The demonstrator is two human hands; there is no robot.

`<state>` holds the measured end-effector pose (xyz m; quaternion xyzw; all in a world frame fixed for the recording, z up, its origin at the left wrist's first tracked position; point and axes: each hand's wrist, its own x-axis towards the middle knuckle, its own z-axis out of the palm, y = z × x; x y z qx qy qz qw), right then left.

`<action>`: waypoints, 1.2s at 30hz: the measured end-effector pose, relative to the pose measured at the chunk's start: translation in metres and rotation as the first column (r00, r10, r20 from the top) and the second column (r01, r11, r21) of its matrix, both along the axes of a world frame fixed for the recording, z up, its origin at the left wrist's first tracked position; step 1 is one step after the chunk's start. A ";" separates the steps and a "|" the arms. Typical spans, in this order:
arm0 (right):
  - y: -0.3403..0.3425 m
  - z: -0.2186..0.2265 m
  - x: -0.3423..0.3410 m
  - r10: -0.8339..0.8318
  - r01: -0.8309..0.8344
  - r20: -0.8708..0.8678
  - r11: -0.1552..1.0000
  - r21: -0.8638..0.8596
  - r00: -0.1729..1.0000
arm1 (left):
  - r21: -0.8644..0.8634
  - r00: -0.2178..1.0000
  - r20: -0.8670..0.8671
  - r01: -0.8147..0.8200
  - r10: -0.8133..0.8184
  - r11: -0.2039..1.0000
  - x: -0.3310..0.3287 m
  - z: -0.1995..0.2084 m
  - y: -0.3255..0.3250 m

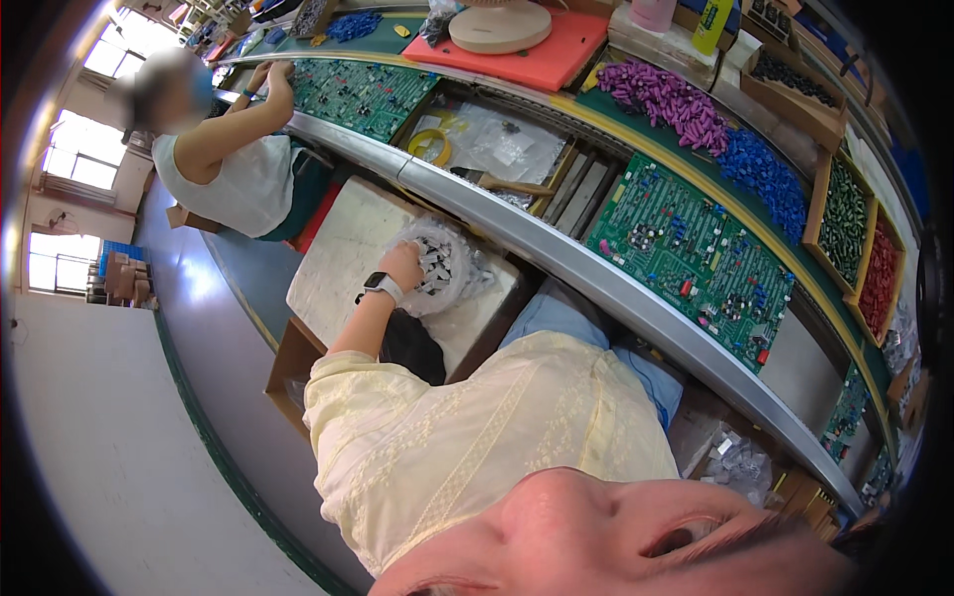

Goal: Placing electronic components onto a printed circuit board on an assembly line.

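My left hand (pixel 402 266), with a watch (pixel 384 286) on its wrist, reaches into a clear plastic bag (pixel 459 294) of small grey and white pieces (pixel 434 260). Its fingers are bent together among the pieces; the tips are hidden, and I cannot make out what they hold. The bag lies open on a worn, pale board (pixel 338 253) to my left. Beside my forearm is a black cloth-like thing (pixel 412 345). My right hand is out of view.
A metal-edged line (pixel 467 204) carries green circuit boards (pixel 686 263). Beyond it lie purple parts (pixel 664 102), blue parts (pixel 760 171), and boxes of green parts (pixel 843 221) and red parts (pixel 881 278). Another person (pixel 224 164) works at a circuit board (pixel 363 96) farther left.
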<state>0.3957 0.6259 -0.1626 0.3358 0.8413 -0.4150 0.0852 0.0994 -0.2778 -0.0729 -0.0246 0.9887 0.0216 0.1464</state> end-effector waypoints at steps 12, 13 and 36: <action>-0.069 -0.020 0.059 -0.450 0.415 -0.111 0.878 -0.239 0.886 | 0.887 0.989 -0.148 0.128 0.010 0.443 -0.042 0.100 0.100; -0.136 -0.013 0.076 -0.538 0.499 -0.122 0.830 -0.250 0.834 | 0.891 0.985 -0.162 0.172 -0.060 0.421 -0.061 0.097 0.119; -0.118 0.095 0.212 -0.794 0.281 -0.240 0.453 -0.846 0.559 | 0.508 0.613 -0.203 0.733 -0.764 0.453 -0.107 0.082 0.235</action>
